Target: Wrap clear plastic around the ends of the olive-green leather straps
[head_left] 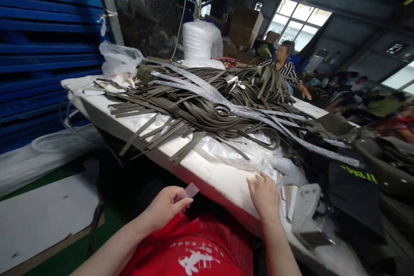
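Between the thumb and fingers of my left hand (170, 206) is a small translucent pinkish strip (191, 190), held just off the table's front edge. My right hand (264, 194) is over the white table (226, 183), its fingers bent together, with a small yellowish bit at the fingertips that is too small to name. Beyond both hands lies a large heap of dark olive straps (194, 114), with long pale translucent strips (207, 90) across it. Crumpled clear plastic (226, 151) sits partly under the straps.
To the right are a clear plastic box (305, 209) and a black cloth with yellow-green lettering (352, 194). A wrapped white roll (200, 43) stands behind the straps. Blue stacked panels (48, 43) rise at left. A person in a striped shirt (287, 71) is across the table.
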### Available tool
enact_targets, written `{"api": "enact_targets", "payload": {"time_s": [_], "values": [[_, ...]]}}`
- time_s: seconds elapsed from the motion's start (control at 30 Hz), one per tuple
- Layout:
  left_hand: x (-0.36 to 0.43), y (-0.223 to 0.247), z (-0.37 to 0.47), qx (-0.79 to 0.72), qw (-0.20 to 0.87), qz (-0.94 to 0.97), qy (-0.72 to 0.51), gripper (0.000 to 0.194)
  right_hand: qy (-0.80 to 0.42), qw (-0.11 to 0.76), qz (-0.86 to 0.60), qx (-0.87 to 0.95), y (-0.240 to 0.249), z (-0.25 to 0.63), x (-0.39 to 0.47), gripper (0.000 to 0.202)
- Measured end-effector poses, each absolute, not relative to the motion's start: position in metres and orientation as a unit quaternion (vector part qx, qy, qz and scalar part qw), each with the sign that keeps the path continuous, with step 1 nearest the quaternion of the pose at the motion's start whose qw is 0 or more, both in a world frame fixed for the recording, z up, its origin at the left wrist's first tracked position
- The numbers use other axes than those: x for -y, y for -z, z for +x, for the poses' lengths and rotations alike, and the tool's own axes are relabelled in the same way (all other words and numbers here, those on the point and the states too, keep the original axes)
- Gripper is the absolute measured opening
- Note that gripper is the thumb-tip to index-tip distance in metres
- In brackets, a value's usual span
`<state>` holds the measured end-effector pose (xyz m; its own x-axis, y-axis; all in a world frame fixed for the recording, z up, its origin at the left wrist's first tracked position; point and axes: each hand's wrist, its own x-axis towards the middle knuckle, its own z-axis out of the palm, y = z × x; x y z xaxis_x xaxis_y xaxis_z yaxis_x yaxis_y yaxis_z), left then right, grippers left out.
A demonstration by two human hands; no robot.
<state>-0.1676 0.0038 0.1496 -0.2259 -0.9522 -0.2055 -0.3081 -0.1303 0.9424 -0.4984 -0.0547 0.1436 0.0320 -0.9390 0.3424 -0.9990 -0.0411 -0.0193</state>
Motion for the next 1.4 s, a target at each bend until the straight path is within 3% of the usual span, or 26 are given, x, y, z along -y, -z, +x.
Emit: {"api": "enact_targets", "payload": {"time_s": [0.13, 0.4, 0.53, 0.63, 0.93, 1.07, 1.2, 1.3, 1.4], "values": [[-0.001, -0.147, -0.173, 0.576, 0.314, 0.53, 0.538, 0.036, -0.032, 0.119, 0.742, 0.659, -0.126, -0.513, 0.054, 0.03], [-0.007, -0.148, -0.181, 0.579, 0.298, 0.525, 0.548, 0.031, -0.203, -0.003, 0.781, 0.591, -0.147, -0.459, 0.102, 0.029], [-0.014, -0.144, -0.174, 0.595, 0.288, 0.543, 0.517, 0.03, -0.11, 0.034, 0.786, 0.607, -0.139, -0.43, 0.132, 0.046], [-0.017, -0.137, -0.167, 0.591, 0.291, 0.555, 0.508, 0.031, -0.074, 0.046, 0.787, 0.611, -0.134, -0.425, 0.145, 0.033], [-0.013, -0.138, -0.167, 0.627, 0.268, 0.571, 0.457, 0.026, -0.153, 0.07, 0.806, 0.567, -0.157, -0.442, 0.117, 0.02], [-0.007, -0.147, -0.173, 0.68, 0.247, 0.558, 0.406, 0.024, -0.189, 0.044, 0.835, 0.514, -0.172, -0.438, 0.099, 0.025], [0.003, -0.16, -0.179, 0.769, 0.27, 0.495, 0.3, 0.022, -0.188, -0.037, 0.872, 0.45, -0.187, -0.414, 0.069, 0.03], [0.017, -0.161, -0.183, 0.823, 0.248, 0.477, 0.184, 0.025, -0.157, -0.183, 0.885, 0.397, -0.205, -0.393, 0.035, 0.035], [0.029, -0.155, -0.184, 0.855, 0.215, 0.448, 0.151, 0.031, -0.135, -0.344, 0.873, 0.317, -0.228, -0.381, 0.007, 0.038]]}}
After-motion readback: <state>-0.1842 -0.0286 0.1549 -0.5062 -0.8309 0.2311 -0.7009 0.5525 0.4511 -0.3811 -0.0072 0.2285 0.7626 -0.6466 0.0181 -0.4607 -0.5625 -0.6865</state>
